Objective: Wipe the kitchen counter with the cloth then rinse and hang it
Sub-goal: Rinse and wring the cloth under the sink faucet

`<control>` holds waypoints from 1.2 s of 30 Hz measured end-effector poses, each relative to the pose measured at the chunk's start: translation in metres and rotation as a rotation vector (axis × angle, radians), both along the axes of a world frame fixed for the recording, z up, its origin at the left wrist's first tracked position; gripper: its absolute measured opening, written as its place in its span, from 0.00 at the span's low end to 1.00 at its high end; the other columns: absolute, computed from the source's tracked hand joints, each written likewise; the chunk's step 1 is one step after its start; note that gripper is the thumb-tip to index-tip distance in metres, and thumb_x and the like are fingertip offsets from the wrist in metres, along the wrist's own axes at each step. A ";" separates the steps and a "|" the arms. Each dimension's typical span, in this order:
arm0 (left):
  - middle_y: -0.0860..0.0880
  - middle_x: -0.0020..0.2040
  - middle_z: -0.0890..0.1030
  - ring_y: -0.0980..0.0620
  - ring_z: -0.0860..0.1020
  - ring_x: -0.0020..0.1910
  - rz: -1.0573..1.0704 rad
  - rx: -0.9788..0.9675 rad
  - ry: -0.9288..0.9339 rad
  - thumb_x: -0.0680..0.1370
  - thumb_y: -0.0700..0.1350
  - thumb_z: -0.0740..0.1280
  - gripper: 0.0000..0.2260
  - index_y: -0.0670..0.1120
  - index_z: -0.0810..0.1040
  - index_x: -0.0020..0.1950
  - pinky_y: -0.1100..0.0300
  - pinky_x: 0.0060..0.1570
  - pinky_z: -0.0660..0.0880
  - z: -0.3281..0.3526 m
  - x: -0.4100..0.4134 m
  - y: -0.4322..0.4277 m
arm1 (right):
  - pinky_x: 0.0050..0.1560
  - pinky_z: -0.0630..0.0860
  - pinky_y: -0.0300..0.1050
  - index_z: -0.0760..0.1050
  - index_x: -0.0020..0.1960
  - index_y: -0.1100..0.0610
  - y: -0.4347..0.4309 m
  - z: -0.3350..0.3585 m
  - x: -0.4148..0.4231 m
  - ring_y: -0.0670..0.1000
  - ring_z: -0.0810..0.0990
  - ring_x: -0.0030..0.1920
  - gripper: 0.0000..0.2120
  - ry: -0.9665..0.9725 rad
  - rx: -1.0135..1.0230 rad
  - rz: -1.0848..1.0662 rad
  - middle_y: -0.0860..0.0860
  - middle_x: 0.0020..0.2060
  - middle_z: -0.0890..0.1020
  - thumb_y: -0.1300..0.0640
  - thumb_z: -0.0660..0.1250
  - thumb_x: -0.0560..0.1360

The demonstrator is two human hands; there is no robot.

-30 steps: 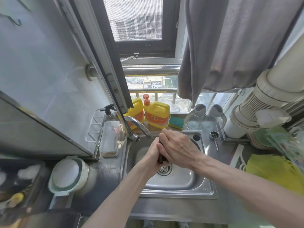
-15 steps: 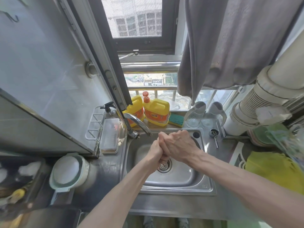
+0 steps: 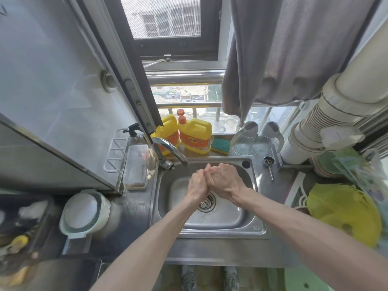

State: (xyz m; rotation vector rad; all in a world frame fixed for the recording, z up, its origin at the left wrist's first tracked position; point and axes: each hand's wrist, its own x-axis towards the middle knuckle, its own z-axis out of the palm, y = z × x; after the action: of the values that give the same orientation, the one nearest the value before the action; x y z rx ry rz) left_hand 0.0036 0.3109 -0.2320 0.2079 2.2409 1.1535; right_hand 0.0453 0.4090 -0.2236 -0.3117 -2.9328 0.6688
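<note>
Here, at the far left of the steel counter (image 3: 130, 217), a round white lid (image 3: 83, 210) sits on a bowl, and just behind it a clear plastic box (image 3: 136, 165) rests beside a white wire rack (image 3: 114, 152) fixed to the wall. A curved tap (image 3: 171, 149) reaches from the back left corner over the sink (image 3: 222, 229), its spout ending just above the hands. On the sill behind stand two yellow bottles (image 3: 195, 135) side by side, with a green and yellow sponge (image 3: 220, 145) lying next to them. Over the basin the left hand (image 3: 197, 184) and the right hand (image 3: 225, 181) are pressed together above the drain (image 3: 206, 202) — the fingers of both are curled and closed against each other, the right wrapping over the left. Whether anything is squeezed between them cannot be told, since nothing shows past the knuckles. A large grey cloth (image 3: 294, 53) hangs from above at the upper right, draped in front of the window, its lower edge well above the sink. Further right, two clear jugs (image 3: 256, 137) stand at the back edge, a ribbed white pipe (image 3: 327, 110) runs down the corner, and a yellow-green cover (image 3: 344, 213) lies on the counter at the far right — partly under a crumpled plastic bag (image 3: 361, 171).
</note>
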 end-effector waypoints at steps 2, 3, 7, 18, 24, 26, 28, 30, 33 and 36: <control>0.40 0.54 0.85 0.39 0.82 0.54 0.042 -0.017 0.006 0.86 0.53 0.53 0.22 0.43 0.82 0.59 0.53 0.46 0.73 -0.003 0.000 0.000 | 0.42 0.77 0.53 0.61 0.26 0.53 -0.001 -0.004 0.001 0.55 0.74 0.28 0.27 -0.037 -0.034 -0.016 0.53 0.24 0.75 0.50 0.44 0.83; 0.39 0.55 0.85 0.40 0.82 0.55 0.071 -0.010 -0.002 0.86 0.54 0.52 0.24 0.41 0.83 0.59 0.53 0.48 0.73 -0.004 0.000 0.000 | 0.40 0.76 0.52 0.61 0.26 0.53 -0.001 -0.006 0.002 0.54 0.73 0.27 0.28 -0.048 -0.051 -0.017 0.50 0.22 0.72 0.52 0.46 0.84; 0.36 0.55 0.85 0.39 0.82 0.56 0.088 0.023 0.074 0.86 0.53 0.50 0.26 0.40 0.84 0.53 0.48 0.55 0.77 -0.002 0.004 -0.004 | 0.39 0.73 0.51 0.61 0.24 0.53 -0.002 -0.008 0.005 0.53 0.73 0.27 0.29 -0.041 -0.133 -0.053 0.45 0.21 0.67 0.54 0.48 0.85; 0.50 0.27 0.76 0.50 0.73 0.27 0.251 0.117 -0.194 0.83 0.61 0.53 0.29 0.43 0.79 0.36 0.58 0.31 0.69 0.017 0.005 -0.008 | 0.36 0.71 0.49 0.67 0.34 0.52 -0.005 0.006 0.005 0.52 0.77 0.31 0.22 0.092 -0.205 -0.138 0.46 0.28 0.77 0.46 0.54 0.84; 0.52 0.28 0.74 0.54 0.72 0.24 0.250 0.362 -0.593 0.79 0.59 0.62 0.18 0.50 0.79 0.36 0.60 0.26 0.62 0.048 -0.006 -0.017 | 0.32 0.75 0.44 0.75 0.51 0.56 0.000 0.024 0.016 0.49 0.75 0.37 0.12 0.347 0.046 0.213 0.49 0.43 0.74 0.47 0.60 0.82; 0.51 0.27 0.70 0.55 0.68 0.23 0.175 0.374 -0.627 0.81 0.56 0.59 0.16 0.50 0.75 0.38 0.62 0.23 0.58 0.050 -0.008 -0.020 | 0.29 0.71 0.44 0.75 0.46 0.58 0.007 0.028 0.013 0.51 0.72 0.34 0.12 0.417 0.157 0.339 0.51 0.39 0.74 0.50 0.61 0.81; 0.52 0.26 0.64 0.56 0.61 0.22 0.105 0.299 -0.620 0.83 0.53 0.55 0.17 0.50 0.70 0.37 0.64 0.24 0.51 0.048 -0.005 -0.022 | 0.24 0.67 0.47 0.72 0.41 0.58 0.012 0.032 0.010 0.51 0.70 0.28 0.13 0.427 0.227 0.407 0.50 0.33 0.73 0.52 0.61 0.80; 0.52 0.23 0.62 0.56 0.58 0.22 0.111 0.184 -0.578 0.82 0.48 0.53 0.16 0.50 0.66 0.34 0.64 0.25 0.50 0.045 0.001 -0.019 | 0.22 0.62 0.46 0.68 0.37 0.55 0.013 0.033 0.008 0.51 0.65 0.23 0.13 0.403 0.254 0.421 0.49 0.27 0.72 0.54 0.60 0.80; 0.51 0.21 0.64 0.55 0.59 0.20 0.195 0.167 -0.498 0.81 0.45 0.53 0.16 0.47 0.70 0.34 0.65 0.24 0.54 0.037 0.008 -0.014 | 0.24 0.58 0.43 0.61 0.32 0.51 0.005 0.034 0.005 0.52 0.62 0.19 0.17 0.326 0.262 0.346 0.49 0.20 0.72 0.57 0.59 0.79; 0.50 0.22 0.66 0.54 0.60 0.19 0.205 0.259 -0.372 0.85 0.54 0.52 0.22 0.43 0.77 0.42 0.65 0.22 0.56 0.025 0.010 -0.013 | 0.23 0.63 0.43 0.60 0.28 0.51 -0.002 0.030 0.000 0.52 0.65 0.17 0.23 0.275 0.206 0.206 0.51 0.18 0.72 0.53 0.53 0.82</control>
State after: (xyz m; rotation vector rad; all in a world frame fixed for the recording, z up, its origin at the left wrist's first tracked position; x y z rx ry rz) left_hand 0.0138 0.2983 -0.2073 -0.1302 1.8159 1.4585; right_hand 0.0456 0.4073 -0.1935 0.0969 -2.7558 0.3885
